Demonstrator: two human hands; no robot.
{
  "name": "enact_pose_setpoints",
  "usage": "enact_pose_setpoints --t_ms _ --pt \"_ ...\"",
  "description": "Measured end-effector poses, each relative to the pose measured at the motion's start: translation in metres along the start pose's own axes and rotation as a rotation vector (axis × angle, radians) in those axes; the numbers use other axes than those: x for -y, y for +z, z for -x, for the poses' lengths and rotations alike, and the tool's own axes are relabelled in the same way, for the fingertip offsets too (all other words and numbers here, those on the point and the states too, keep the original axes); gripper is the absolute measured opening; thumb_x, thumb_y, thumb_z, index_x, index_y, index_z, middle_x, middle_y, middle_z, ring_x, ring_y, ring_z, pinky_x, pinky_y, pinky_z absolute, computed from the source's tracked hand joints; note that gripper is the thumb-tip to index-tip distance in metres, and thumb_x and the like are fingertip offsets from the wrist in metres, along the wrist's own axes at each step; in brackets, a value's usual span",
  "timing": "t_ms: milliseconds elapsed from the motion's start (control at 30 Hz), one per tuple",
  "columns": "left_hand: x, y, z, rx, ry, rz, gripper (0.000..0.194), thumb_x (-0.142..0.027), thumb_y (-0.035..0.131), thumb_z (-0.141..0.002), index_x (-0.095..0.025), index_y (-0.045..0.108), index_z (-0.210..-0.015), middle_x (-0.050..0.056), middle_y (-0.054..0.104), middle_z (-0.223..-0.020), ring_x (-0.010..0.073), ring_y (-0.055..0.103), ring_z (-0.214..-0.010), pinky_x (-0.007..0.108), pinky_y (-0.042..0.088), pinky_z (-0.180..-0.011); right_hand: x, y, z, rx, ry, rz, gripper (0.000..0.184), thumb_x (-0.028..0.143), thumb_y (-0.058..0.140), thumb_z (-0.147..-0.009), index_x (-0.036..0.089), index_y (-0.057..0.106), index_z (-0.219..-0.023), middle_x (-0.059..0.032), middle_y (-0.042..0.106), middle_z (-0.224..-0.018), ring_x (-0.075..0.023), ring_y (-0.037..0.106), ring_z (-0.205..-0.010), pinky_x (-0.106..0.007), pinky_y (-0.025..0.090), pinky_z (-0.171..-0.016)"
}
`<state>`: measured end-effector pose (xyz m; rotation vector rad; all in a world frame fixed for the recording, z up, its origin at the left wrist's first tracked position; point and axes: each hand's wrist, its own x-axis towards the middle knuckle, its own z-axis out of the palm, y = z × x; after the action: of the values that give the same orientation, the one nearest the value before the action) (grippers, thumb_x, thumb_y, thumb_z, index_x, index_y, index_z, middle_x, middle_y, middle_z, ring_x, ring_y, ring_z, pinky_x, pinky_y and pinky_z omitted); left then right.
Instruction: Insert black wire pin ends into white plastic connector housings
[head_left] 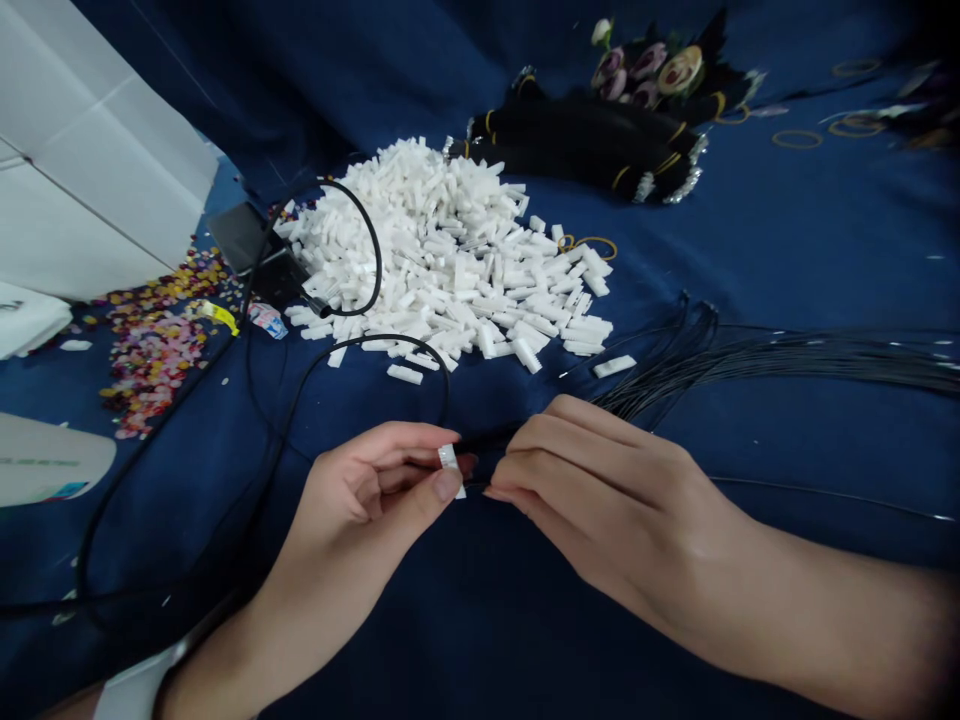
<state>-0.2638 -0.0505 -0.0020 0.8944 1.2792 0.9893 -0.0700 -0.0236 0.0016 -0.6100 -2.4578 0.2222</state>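
Between the thumb and fingers of my left hand [382, 490] is a small white plastic connector housing [448, 458], held tilted. My right hand [600, 490] pinches a thin black wire [475, 487] close to the housing; whether the wire's tip sits inside it I cannot tell. From under my right wrist the wire [825, 493] runs on to the right. Behind the hands lies a large heap of white connector housings [450, 250], with one loose housing [615, 366] at its right. A bundle of thin black wires [787, 360] stretches to the right edge.
Rubber-banded black wire bundles [577, 145] lie at the back beside artificial flowers [660, 70]. A black cable [161, 410] loops across the left side. Colourful beads or petals [157, 360] are scattered by the white tiled wall [90, 140]. A white cup [52, 460] lies at left.
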Motion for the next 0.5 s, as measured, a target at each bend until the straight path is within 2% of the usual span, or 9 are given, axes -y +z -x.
enact_pose_setpoints --t_ms 133,233,367,433,500 --pt "-0.001 -0.002 -0.001 0.004 0.034 0.028 0.012 -0.019 0.080 -0.077 -0.027 0.077 -0.086 -0.006 0.079 -0.079 0.0060 0.072 -0.077 0.005 0.052 -0.072 -0.007 -0.010 -0.002 0.098 -0.054 0.115 0.026 0.002 0.041 -0.093 0.006 0.066 -0.088 -0.0082 0.057 -0.078 -0.0172 0.051 -0.076 -0.034 0.042 -0.066" --pt "-0.003 -0.007 -0.004 -0.031 0.059 0.038 0.011 -0.019 0.080 -0.078 -0.026 0.076 -0.086 -0.006 0.080 -0.083 0.0069 0.073 -0.085 0.006 0.051 -0.076 -0.020 -0.022 0.000 0.080 -0.060 0.332 0.032 0.009 0.032 -0.098 0.010 0.064 -0.093 -0.0104 0.057 -0.083 -0.0201 0.051 -0.078 -0.038 0.040 -0.068" --pt "-0.003 -0.011 -0.008 -0.099 0.072 -0.011 0.013 -0.022 0.078 -0.080 -0.026 0.075 -0.092 -0.005 0.080 -0.088 0.0060 0.072 -0.088 0.005 0.050 -0.079 -0.032 -0.042 0.005 0.050 -0.016 0.555 0.021 0.016 0.042 -0.097 0.010 0.060 -0.103 -0.0175 0.058 -0.101 -0.0266 0.051 -0.088 -0.044 0.039 -0.074" --pt "-0.002 -0.011 -0.009 -0.116 0.069 -0.032 0.018 -0.024 0.079 -0.080 -0.026 0.073 -0.097 -0.004 0.080 -0.088 0.0065 0.072 -0.090 0.006 0.049 -0.080 -0.033 -0.049 0.007 0.052 0.016 0.464 0.014 0.018 0.048 -0.096 0.013 0.060 -0.101 -0.0156 0.057 -0.104 -0.0241 0.051 -0.087 -0.042 0.041 -0.074" --pt "0.000 -0.010 -0.009 -0.122 0.072 -0.037 0.022 -0.026 0.079 -0.079 -0.026 0.072 -0.100 -0.005 0.079 -0.088 0.0070 0.072 -0.091 0.007 0.050 -0.080 -0.031 -0.051 0.009 0.114 0.019 0.254 0.014 0.019 0.048 -0.097 0.017 0.061 -0.093 -0.0085 0.058 -0.097 -0.0174 0.054 -0.083 -0.035 0.044 -0.072"
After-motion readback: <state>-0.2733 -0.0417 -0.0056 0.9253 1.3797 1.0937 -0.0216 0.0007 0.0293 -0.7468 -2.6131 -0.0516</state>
